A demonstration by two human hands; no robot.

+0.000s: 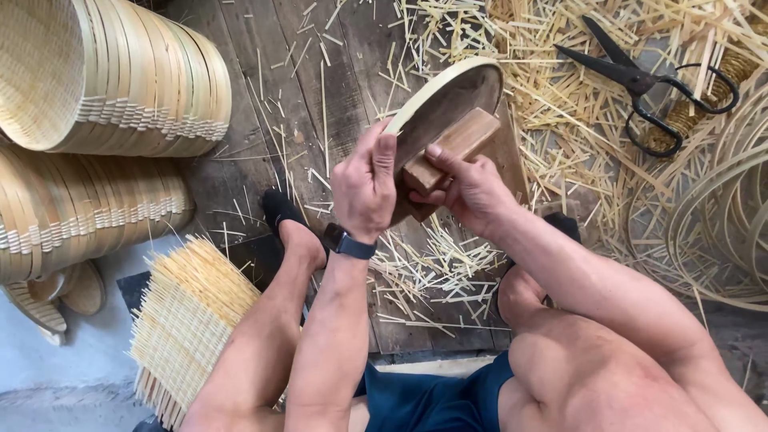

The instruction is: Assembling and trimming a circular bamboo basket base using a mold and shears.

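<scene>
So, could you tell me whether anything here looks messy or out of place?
Yes: cut bamboo strips litter the plank floor, and black scissors lie half buried among them at upper right.

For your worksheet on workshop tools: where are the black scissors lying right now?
The black scissors lie at the upper right of the head view, on bamboo offcuts, beyond the right hand.

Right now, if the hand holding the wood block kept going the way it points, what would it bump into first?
Probably the round bamboo-rimmed frame. The right hand points up-left with the wooden block already against it, though depth is hard to judge.
</scene>
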